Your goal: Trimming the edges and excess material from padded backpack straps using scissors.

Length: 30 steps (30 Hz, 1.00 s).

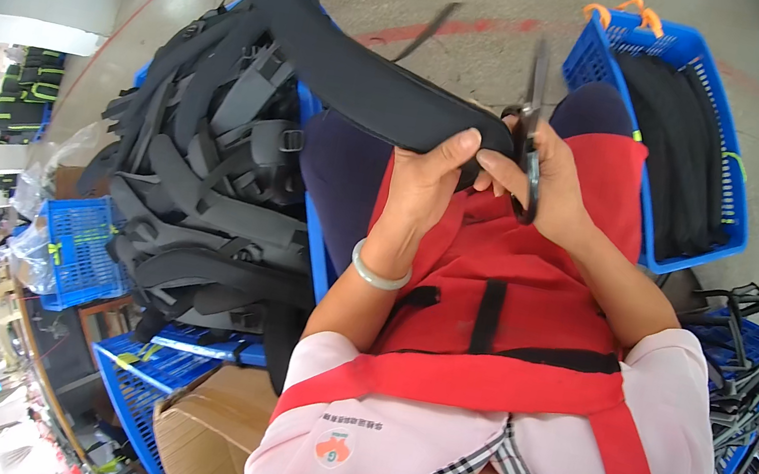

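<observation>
My left hand (pixel 424 184) grips the near end of a long black padded shoulder strap (pixel 331 51) that arcs up and away to the upper left. My right hand (pixel 551 186) holds black scissors (pixel 532 122) by their handles, blades pointing up, right beside the strap's end. Both hands work above my lap, over a red apron (pixel 512 291). A pale bangle sits on my left wrist.
A heap of black padded straps (pixel 207 176) fills a blue crate at my left. Another blue crate (pixel 711 143) with black fabric stands at the right. Loose black webbing (pixel 757 344) lies at the far right, a cardboard box (pixel 210 420) at lower left.
</observation>
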### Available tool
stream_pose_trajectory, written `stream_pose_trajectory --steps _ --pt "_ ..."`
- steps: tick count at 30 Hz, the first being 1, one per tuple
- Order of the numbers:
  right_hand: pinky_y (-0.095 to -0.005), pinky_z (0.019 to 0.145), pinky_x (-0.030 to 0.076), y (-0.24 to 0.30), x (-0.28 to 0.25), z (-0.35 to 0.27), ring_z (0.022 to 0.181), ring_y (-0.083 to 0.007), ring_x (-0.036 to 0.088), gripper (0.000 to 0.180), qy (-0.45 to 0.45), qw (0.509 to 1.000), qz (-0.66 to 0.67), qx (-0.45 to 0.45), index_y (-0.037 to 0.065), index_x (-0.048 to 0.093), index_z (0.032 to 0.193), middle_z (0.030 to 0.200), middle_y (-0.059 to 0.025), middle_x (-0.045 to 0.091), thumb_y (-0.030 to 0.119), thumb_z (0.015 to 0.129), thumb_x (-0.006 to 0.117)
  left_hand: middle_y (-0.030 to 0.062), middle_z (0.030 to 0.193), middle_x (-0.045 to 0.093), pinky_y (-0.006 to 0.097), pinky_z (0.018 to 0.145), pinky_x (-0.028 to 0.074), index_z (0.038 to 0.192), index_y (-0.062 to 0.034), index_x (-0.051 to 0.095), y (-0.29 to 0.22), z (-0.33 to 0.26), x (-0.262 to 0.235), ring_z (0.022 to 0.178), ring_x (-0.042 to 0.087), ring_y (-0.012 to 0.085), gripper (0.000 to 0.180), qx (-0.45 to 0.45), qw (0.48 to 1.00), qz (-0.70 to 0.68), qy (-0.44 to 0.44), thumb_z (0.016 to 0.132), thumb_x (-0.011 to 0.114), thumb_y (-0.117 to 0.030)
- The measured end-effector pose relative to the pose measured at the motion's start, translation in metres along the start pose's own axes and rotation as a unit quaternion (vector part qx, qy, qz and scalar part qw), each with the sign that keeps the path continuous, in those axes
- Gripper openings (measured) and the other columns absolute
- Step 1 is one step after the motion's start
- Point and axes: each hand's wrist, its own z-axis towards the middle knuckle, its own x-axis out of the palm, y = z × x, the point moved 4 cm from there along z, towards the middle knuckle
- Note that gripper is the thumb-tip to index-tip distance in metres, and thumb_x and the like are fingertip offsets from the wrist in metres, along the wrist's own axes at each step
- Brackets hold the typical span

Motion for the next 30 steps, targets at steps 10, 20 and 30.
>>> stream_pose_trajectory --steps 10,20,30 --pt "-0.0236 0.056 0.036 -0.031 0.001 -0.001 0.063 -0.0073 0.042 0.038 0.156 0.965 -0.181 0.104 0.004 0.052 0.105 0.082 0.0005 0.049 0.012 0.077 0.076 0.0096 0.103 0.065 0.035 0.087 0.052 0.108 -0.0035 0.061 -0.015 -0.024 -0.068 0.094 0.063 0.0216 0.034 0.107 0.987 0.023 -0.116 0.077 0.073 0.003" --pt "-0.0334 0.06 0.037 -0.038 -0.005 -0.016 0.065 -0.0193 0.041 0.064 0.188 0.936 -0.271 0.12 0.005 0.046 0.104 0.07 -0.0052 0.04 0.024 0.058 0.086 0.004 0.094 0.066 0.031 0.083 0.052 0.1 -0.0057 0.064 -0.006 -0.023 -0.084 0.086 0.065 0.0159 0.028 0.074 0.987 0.01 -0.141 0.077 0.07 0.009" --pt "-0.0343 0.059 0.041 -0.042 -0.005 -0.012 0.064 -0.0192 0.048 0.059 0.222 0.929 -0.278 0.102 0.003 0.05 0.101 0.071 -0.0074 0.049 0.038 0.066 0.083 0.0079 0.099 0.066 0.039 0.089 0.052 0.108 -0.0034 0.063 -0.001 -0.025 -0.09 0.094 0.064 0.0218 0.03 0.075 0.991 0.029 -0.11 0.079 0.07 0.002"
